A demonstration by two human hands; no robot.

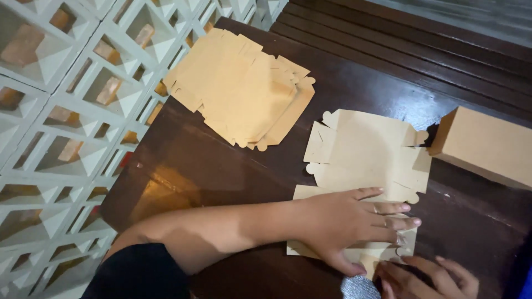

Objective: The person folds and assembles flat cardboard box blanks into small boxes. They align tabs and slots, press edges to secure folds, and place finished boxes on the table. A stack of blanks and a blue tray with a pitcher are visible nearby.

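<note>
A flat, die-cut brown cardboard box blank [363, 152] lies on the dark wooden table [221, 166]. My left hand [354, 224] presses flat on the blank's near part, fingers spread and pointing right. My right hand [426, 277] is at the bottom edge of the view, its fingertips at the blank's near right corner; whether it pinches a flap is hidden.
A stack of several more flat blanks [244, 88] lies at the table's far left. A folded-up brown box [487, 145] stands at the right. A white patterned block wall [61, 111] borders the table's left edge.
</note>
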